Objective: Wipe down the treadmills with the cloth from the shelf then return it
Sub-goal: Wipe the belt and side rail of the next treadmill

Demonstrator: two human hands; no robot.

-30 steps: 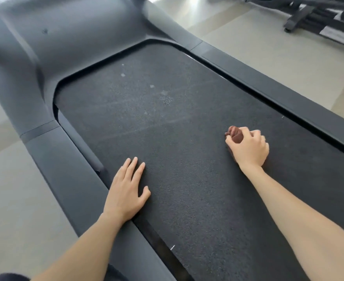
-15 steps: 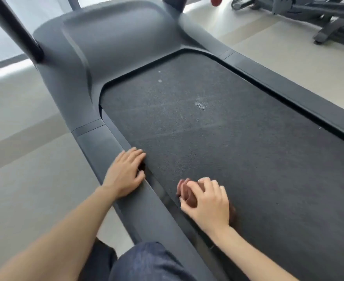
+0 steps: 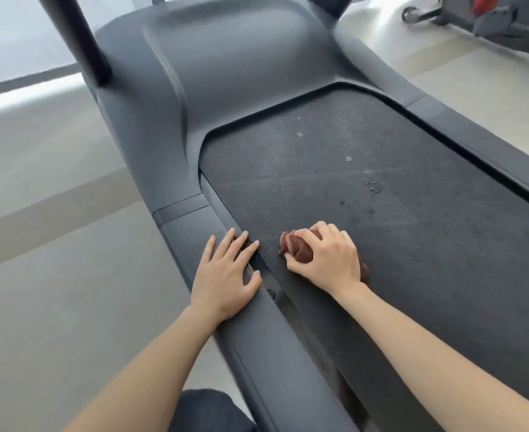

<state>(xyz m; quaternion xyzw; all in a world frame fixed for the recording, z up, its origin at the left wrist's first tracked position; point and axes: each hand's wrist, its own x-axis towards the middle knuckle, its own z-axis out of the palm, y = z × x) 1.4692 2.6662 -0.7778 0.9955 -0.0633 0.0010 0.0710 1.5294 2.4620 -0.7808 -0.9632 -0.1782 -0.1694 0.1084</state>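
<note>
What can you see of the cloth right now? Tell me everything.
The cloth is reddish-brown soft fabric, bunched into a wrinkled wad. The right hand grips it from above, fingers curled over it, hiding most of it; folds poke out at its left. It sits on the dark treadmill belt, near the belt's left edge.

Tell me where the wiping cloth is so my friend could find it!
Look at the big black treadmill belt that fills the middle of the picture. Near its left edge, the right hand grips a small bunched-up cloth against the belt. It is the only reddish-brown thing on the belt, which is black.
</note>
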